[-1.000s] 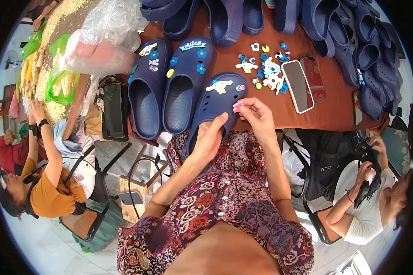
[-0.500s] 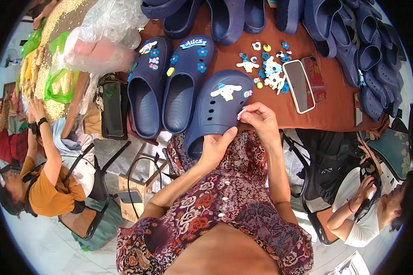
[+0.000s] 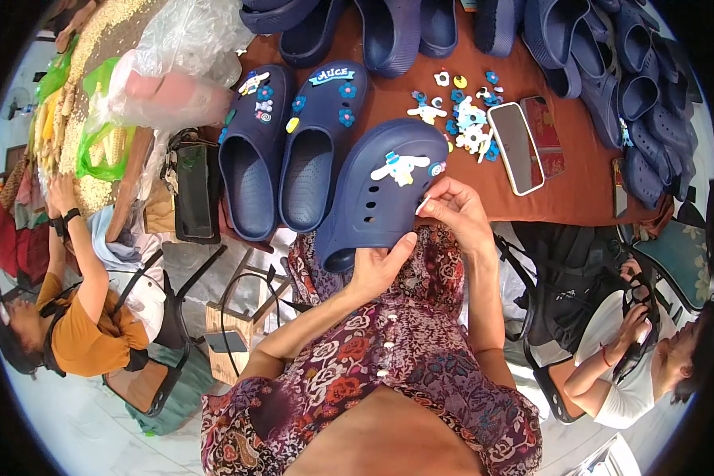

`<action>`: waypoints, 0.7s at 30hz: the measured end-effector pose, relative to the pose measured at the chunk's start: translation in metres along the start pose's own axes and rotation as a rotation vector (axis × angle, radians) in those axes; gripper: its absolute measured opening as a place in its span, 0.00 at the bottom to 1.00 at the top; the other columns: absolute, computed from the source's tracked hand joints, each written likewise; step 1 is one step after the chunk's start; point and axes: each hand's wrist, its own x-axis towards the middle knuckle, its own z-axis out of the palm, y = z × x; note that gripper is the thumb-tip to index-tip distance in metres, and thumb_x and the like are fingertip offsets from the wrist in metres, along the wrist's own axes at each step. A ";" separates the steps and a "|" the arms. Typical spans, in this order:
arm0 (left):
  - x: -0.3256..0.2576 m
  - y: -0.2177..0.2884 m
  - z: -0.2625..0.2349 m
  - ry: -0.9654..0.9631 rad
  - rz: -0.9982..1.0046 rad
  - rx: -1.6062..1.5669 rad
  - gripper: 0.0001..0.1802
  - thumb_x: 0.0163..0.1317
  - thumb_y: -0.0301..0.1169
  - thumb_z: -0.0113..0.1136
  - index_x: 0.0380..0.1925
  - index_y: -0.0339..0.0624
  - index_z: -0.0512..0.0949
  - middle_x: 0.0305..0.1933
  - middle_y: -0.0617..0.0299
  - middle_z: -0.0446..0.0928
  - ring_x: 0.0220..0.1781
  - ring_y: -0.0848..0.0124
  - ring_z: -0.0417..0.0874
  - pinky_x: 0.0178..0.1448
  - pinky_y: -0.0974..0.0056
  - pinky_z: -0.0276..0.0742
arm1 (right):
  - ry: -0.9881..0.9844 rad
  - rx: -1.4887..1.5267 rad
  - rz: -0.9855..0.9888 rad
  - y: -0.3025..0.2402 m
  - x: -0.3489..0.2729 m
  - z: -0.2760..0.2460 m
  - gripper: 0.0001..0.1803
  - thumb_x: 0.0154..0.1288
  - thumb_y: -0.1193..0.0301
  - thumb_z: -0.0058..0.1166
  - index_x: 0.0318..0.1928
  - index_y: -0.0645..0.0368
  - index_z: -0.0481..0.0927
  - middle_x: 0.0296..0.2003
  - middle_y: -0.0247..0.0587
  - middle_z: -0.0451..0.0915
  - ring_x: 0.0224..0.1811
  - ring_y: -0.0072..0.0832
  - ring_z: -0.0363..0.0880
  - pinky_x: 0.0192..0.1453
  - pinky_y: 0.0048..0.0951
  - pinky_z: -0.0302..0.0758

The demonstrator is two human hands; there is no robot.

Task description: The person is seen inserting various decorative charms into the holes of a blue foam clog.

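Note:
A navy clog point(image 3: 389, 198) is tilted up at the table's front edge. My left hand point(image 3: 382, 263) grips it, fingers inside its opening and thumb on the outside. On its upper sit a white long-eared character charm point(image 3: 400, 168) and a round swirl charm point(image 3: 436, 169). My right hand point(image 3: 454, 213) pinches a small white and pinkish shoe charm point(image 3: 423, 205) against the clog's right side, by the holes; the fingers hide most of it. To the left lie two decorated navy clogs, one point(image 3: 323, 151) with a blue banner charm and flowers, the other point(image 3: 251, 159) with several charms.
Loose charms point(image 3: 472, 123) lie in a heap beside a white-edged phone point(image 3: 517, 149) on the brown cloth point(image 3: 563, 198). Plain navy clogs point(image 3: 389, 36) line the back and right. A black case point(image 3: 197, 190) and plastic bags point(image 3: 190, 47) stand left. Two people sit at either side.
The clog in my left hand has turned, its toe swinging to the right and partly covering the nearest loose charms. My right hand has moved slightly right and down with the small charm.

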 end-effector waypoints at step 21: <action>0.018 0.007 -0.002 0.052 -0.245 -0.149 0.21 0.66 0.27 0.55 0.57 0.31 0.67 0.57 0.58 0.72 0.57 0.74 0.72 0.64 0.66 0.65 | 0.115 -0.133 -0.027 -0.007 0.015 0.020 0.08 0.63 0.72 0.61 0.35 0.61 0.75 0.33 0.37 0.81 0.37 0.19 0.79 0.42 0.20 0.74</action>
